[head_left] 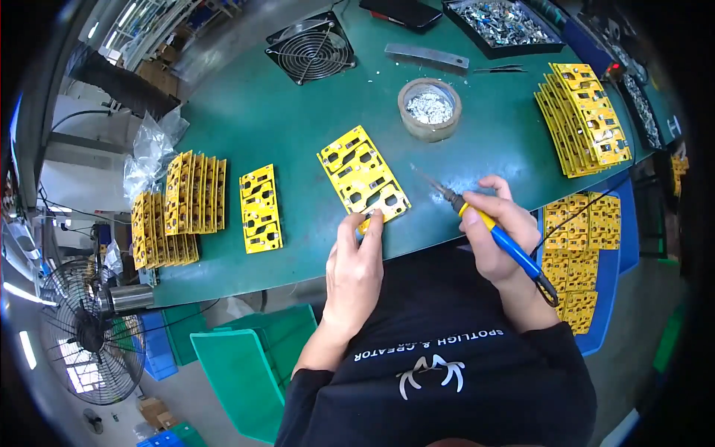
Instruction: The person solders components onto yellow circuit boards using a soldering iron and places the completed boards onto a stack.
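Observation:
A yellow circuit board panel [365,171] with dark cut-outs and small parts lies tilted on the green work table [313,112]. My left hand [356,257] pinches its near left corner between thumb and fingers; the fingertips hide that corner. In my right hand [497,223] is a soldering iron [503,242] with a blue and yellow handle, gripped like a pen. Its metal tip points up and left, to the right of the panel and apart from it. A second yellow panel [261,208] lies flat to the left.
Upright panel stacks stand at left [195,194] and right [585,123]. A tape-like ring [430,132] holds silvery bits. Behind are a small fan [313,48], metal bar [427,56], tweezers [500,69] and parts tray [506,26]. Bins [257,372] sit below the table edge.

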### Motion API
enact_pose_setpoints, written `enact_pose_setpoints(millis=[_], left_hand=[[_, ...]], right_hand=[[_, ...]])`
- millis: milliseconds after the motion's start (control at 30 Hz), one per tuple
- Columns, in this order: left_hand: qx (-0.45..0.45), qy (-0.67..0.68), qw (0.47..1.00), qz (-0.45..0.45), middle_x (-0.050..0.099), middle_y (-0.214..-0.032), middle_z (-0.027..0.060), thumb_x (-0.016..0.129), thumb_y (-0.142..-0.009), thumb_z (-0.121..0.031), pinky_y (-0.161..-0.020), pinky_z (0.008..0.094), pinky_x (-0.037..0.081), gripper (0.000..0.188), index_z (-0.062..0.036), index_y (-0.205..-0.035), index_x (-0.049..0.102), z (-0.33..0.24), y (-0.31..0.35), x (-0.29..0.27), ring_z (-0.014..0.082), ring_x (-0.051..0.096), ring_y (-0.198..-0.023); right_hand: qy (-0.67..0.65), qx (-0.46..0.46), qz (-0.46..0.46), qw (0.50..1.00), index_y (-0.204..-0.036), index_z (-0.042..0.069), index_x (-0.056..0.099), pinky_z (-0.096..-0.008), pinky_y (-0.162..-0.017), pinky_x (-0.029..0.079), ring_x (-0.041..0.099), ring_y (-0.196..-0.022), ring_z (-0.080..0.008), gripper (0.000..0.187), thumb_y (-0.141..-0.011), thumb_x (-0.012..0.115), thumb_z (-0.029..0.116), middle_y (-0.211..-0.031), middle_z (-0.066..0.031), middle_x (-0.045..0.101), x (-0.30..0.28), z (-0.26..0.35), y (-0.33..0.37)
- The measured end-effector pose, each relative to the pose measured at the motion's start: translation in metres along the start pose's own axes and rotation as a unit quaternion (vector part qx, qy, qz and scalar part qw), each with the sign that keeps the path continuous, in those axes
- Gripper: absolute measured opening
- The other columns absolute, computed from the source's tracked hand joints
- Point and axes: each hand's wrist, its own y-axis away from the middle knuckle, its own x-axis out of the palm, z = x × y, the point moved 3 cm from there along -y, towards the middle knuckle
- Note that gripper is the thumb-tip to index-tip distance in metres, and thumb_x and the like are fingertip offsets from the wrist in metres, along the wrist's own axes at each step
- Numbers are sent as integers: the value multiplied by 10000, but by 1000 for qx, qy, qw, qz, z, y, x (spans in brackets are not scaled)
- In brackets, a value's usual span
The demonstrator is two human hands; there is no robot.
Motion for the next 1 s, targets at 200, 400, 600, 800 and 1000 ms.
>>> enact_pose_setpoints(millis=[200, 400, 600, 800, 1000], left_hand=[[13, 8, 997, -74, 636, -1146, 101, 785, -917, -19, -552, 375, 547, 338, -45, -1250, 728, 5, -3, 2, 199, 635, -638], [45, 33, 996, -75, 673, -1090, 152, 741, -919, 17, -682, 402, 597, 302, 35, -1218, 706, 15, 0, 0, 317, 713, -784], [70, 30, 995, -62, 713, -1106, 137, 749, -846, 53, -707, 378, 584, 369, 21, -1213, 729, 24, 12, -10, 284, 713, -800], [60, 24, 998, -21, 746, -1057, 103, 844, -835, 12, -734, 357, 611, 292, -21, -1118, 781, 14, 25, -25, 273, 749, -861], [22, 99, 993, -59, 722, -1065, 118, 858, -846, -16, -723, 355, 595, 257, 3, -1081, 757, 12, 13, -43, 274, 728, -818]], right_hand=[[35, 8, -18, 999, -1076, -58, 767, -455, -984, 550, 715, -714, -198, 190, -892, 760, -9, -813, -119, 761, -8, -8, -26], [143, 60, -33, 987, -1136, -35, 769, -363, -865, 569, 711, -850, -240, 264, -880, 806, 18, -933, -147, 776, 7, -25, -42], [155, 57, -45, 985, -1156, -41, 764, -326, -772, 577, 714, -840, -252, 300, -864, 824, -3, -943, -162, 768, 12, -28, -37], [138, 38, -46, 989, -1155, -60, 753, -315, -782, 575, 718, -828, -254, 282, -882, 805, -11, -918, -169, 758, 4, -23, -32], [51, 71, -14, 996, -1149, -76, 745, -404, -884, 580, 742, -778, -250, 262, -893, 774, -29, -857, -166, 758, 8, -13, -19]])
